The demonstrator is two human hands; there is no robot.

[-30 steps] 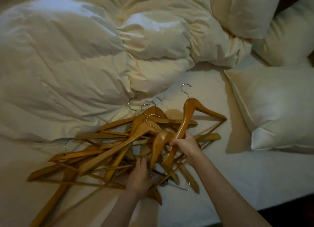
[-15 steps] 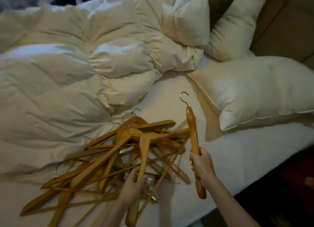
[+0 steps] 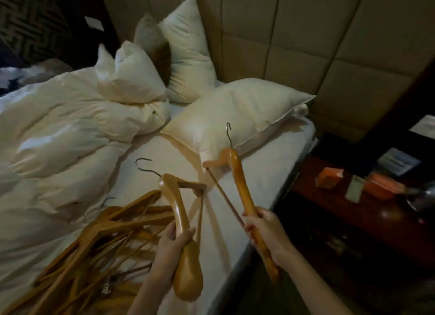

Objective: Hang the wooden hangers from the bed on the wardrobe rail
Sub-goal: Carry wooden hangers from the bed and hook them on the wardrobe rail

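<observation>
Each hand is wrapped tight round one hanger, both lifted clear of the bed (image 3: 259, 173). The left hand (image 3: 173, 243) grips the arm of a hanger (image 3: 179, 208) just right of the pile (image 3: 106, 239). The right hand (image 3: 266, 232) clamps another hanger (image 3: 242, 190), hook up, in front of the pillow (image 3: 235, 112).

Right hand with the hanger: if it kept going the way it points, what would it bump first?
Probably the pillow; the right hand aims its hanger hook there, though depth is unclear.
</observation>
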